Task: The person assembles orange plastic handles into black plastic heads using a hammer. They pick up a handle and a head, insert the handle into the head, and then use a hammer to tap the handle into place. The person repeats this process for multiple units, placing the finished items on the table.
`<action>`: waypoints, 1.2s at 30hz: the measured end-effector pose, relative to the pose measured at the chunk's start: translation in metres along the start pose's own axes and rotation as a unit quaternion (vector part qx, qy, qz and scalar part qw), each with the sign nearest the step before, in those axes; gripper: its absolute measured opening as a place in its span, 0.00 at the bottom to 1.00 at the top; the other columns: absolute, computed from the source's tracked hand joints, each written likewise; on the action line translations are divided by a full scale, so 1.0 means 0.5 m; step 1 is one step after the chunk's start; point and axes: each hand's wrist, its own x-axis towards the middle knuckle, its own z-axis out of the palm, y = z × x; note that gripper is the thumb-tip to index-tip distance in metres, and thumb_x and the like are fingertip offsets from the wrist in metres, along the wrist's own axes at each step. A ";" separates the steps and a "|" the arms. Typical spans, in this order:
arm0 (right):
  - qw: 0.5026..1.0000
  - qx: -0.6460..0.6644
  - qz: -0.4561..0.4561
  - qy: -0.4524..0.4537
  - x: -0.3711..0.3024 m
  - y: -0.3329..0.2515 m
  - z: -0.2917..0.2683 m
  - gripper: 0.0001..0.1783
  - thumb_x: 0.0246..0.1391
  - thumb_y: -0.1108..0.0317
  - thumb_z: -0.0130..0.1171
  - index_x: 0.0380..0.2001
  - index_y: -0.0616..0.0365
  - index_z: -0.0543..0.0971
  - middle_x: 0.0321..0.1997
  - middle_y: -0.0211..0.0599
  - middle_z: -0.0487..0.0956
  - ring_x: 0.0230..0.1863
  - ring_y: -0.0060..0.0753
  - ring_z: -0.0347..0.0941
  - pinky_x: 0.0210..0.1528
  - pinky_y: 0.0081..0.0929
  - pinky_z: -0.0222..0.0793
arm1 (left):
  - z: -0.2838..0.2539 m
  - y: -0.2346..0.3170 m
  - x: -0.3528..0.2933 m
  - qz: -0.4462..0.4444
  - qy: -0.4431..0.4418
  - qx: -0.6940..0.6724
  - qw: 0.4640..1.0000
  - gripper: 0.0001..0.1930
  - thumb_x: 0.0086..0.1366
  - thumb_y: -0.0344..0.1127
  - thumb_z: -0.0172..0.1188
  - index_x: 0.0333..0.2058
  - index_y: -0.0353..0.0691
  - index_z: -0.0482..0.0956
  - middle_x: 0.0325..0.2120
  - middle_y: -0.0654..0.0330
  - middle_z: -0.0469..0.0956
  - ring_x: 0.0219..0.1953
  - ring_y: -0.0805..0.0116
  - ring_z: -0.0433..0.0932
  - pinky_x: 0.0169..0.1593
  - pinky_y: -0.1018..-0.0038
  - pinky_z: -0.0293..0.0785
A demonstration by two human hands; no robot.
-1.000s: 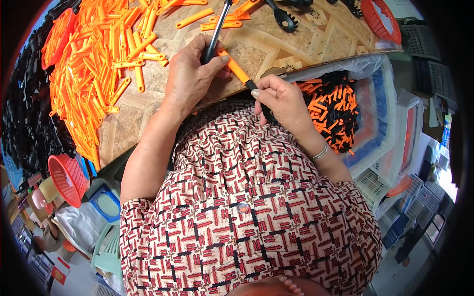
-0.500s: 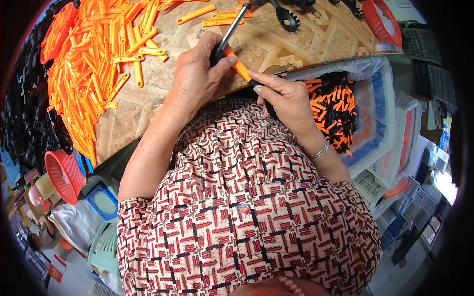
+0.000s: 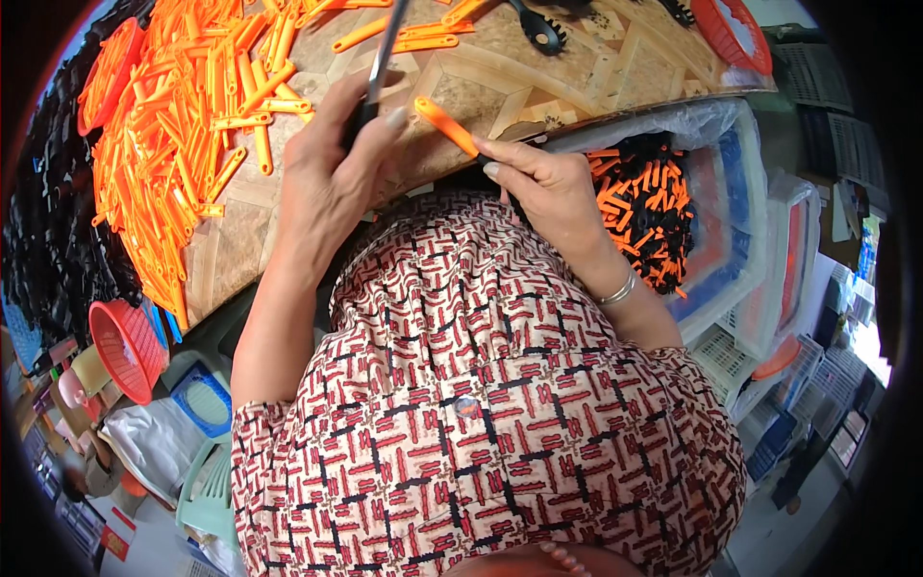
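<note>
My left hand (image 3: 322, 178) is closed round the black grip of a tool with a long metal shaft (image 3: 386, 48), which points up past the top edge. My right hand (image 3: 556, 192) pinches the black end of an orange handle (image 3: 447, 127) between thumb and fingers. That handle slants up and left over the table's near edge. A gap separates its free end from my left thumb. Beyond my hands, several loose orange handles (image 3: 423, 43) lie on the wood-patterned table (image 3: 461, 82).
A large heap of orange handles (image 3: 168, 135) covers the table's left side, with black pieces (image 3: 58, 221) beyond it. A black slotted spoon (image 3: 543, 37) lies at the back. Right of me, a lined crate (image 3: 735, 212) holds orange-and-black pieces. A red basket (image 3: 127, 351) stands at left.
My left hand has moved left, taking the tool off the orange handle, and the tool now stands steeper. My right hand keeps its pinch on the handle, nearly in place.
</note>
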 end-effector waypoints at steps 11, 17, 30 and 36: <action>0.984 0.153 0.086 -0.001 -0.015 0.014 0.004 0.17 0.57 0.74 0.66 0.51 0.60 0.83 0.21 0.25 0.80 0.22 0.10 0.72 0.25 0.15 0.66 | -0.039 -0.037 -0.125 0.138 -0.057 0.359 0.921 0.27 0.64 0.26 0.64 0.62 0.52 0.76 0.26 0.53 0.75 0.26 0.58 0.74 0.34 0.66 0.72; 0.992 0.083 0.093 0.009 -0.009 0.009 -0.004 0.21 0.55 0.71 0.68 0.53 0.56 0.80 0.18 0.28 0.80 0.20 0.12 0.73 0.25 0.19 0.67 | -0.024 -0.002 -0.137 0.256 0.002 0.260 0.931 0.28 0.63 0.26 0.65 0.61 0.58 0.78 0.20 0.57 0.67 0.21 0.59 0.69 0.28 0.66 0.69; 0.982 0.151 0.098 -0.057 0.001 0.007 -0.016 0.29 0.60 0.76 0.62 0.64 0.60 0.69 0.21 0.31 0.78 0.18 0.19 0.72 0.20 0.17 0.69 | -0.050 -0.031 -0.127 0.202 -0.049 0.427 0.880 0.24 0.64 0.20 0.61 0.60 0.38 0.77 0.26 0.57 0.76 0.22 0.67 0.71 0.28 0.73 0.70; 0.969 0.065 0.170 -0.166 -0.006 0.002 -0.177 0.21 0.59 0.73 0.64 0.56 0.58 0.79 0.22 0.27 0.80 0.17 0.16 0.72 0.21 0.16 0.66 | -0.081 -0.050 -0.117 0.071 0.093 0.073 0.990 0.23 0.74 0.28 0.54 0.66 0.43 0.70 0.24 0.70 0.71 0.22 0.85 0.68 0.25 0.86 0.63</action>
